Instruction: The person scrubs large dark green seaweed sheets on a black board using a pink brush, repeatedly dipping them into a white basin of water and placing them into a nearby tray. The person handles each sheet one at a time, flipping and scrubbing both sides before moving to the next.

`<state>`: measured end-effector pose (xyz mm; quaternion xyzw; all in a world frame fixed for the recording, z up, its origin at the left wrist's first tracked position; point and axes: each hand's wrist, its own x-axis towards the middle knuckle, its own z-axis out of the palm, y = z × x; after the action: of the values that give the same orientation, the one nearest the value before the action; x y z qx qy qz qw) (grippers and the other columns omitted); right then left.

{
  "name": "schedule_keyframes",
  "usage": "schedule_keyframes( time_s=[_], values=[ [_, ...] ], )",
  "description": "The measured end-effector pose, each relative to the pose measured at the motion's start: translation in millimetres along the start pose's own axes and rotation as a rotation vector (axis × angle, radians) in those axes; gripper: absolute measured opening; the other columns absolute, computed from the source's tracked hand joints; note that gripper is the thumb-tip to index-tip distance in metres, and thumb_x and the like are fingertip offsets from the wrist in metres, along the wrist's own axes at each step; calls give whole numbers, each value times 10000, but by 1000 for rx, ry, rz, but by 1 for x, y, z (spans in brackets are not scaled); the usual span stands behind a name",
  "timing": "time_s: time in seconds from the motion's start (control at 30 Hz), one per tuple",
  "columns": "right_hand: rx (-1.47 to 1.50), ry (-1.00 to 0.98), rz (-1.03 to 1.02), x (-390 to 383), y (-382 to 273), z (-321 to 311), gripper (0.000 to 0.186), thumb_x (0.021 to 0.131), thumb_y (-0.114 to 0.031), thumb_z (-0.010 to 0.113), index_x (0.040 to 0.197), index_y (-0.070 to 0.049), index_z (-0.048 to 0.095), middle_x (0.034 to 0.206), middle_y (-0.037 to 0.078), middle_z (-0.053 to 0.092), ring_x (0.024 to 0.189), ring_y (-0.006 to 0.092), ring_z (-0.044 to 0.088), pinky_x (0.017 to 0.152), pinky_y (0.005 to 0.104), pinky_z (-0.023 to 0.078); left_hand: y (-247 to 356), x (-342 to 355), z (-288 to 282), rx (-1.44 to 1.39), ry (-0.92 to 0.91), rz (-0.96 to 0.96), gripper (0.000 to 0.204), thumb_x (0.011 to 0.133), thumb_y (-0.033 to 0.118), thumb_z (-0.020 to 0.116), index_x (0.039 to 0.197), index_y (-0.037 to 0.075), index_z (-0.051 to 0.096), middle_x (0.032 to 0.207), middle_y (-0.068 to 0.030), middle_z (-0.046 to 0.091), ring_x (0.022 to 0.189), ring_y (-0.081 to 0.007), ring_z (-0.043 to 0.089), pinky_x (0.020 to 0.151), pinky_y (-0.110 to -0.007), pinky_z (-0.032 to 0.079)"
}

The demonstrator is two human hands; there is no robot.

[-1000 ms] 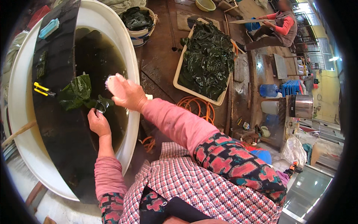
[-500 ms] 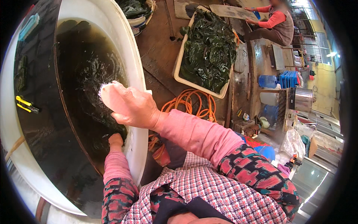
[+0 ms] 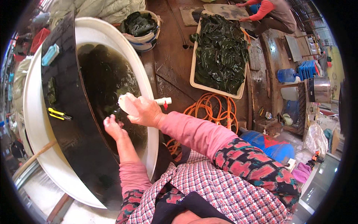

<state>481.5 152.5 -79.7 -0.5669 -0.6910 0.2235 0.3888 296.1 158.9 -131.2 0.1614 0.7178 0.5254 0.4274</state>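
My right hand [image 3: 145, 112] grips a scrub brush [image 3: 128, 105] with a pale pink back and white bristles, above the dark water [image 3: 106, 80] of a white oval tub [image 3: 147, 80]. Close beside the brush, my left hand [image 3: 115, 127] is out of the water with its fingers closed. Something dark shows at its fingertips, too small to make out. Across the tub lies a black board [image 3: 80, 138]. On it are a light blue brush [image 3: 50, 55], a yellow-handled tool [image 3: 57, 114] and a dark green leafy piece [image 3: 52, 91].
A white valve pipe [image 3: 163, 101] with a red lever sticks out of the tub's right side. Beyond lie a coiled orange hose [image 3: 210, 108], a crate of dark seaweed [image 3: 222, 56] and a full bucket [image 3: 143, 43]. A co-worker [image 3: 274, 15] crouches at the far right.
My left hand has risen out of the water toward the brush. The view has shifted, showing more of the tub's left side and the bucket. My right hand still holds the brush.
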Motion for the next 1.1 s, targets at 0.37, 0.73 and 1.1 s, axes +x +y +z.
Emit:
schedule_keyframes(
  time_s=[0.37,0.73,1.1],
  values=[
    [88,-329,250,10,-2,-5,639,802,-356,633,1369,-151,422,959,231,618,875,429,635,740,509,521,176,-139,169,393,-274,1114,238,847,141,696,1043,22,631,966,-130,650,848,-219,620,778,-348,500],
    [56,-23,35,-3,2,3,831,732,-345,741,1446,-134,373,1044,187,654,897,392,644,774,491,528,99,-136,31,708,-364,1150,598,769,173,714,1307,14,507,1323,-198,528,1210,-363,511,1021,-450,399],
    [-102,-142,78,3,-9,-5,848,729,-340,748,1440,-95,355,1116,198,621,989,383,621,835,459,516,1,-157,-206,1610,45,571,929,692,206,775,1487,122,301,1544,-214,223,1423,-378,223,1097,-611,213]
  ],
)
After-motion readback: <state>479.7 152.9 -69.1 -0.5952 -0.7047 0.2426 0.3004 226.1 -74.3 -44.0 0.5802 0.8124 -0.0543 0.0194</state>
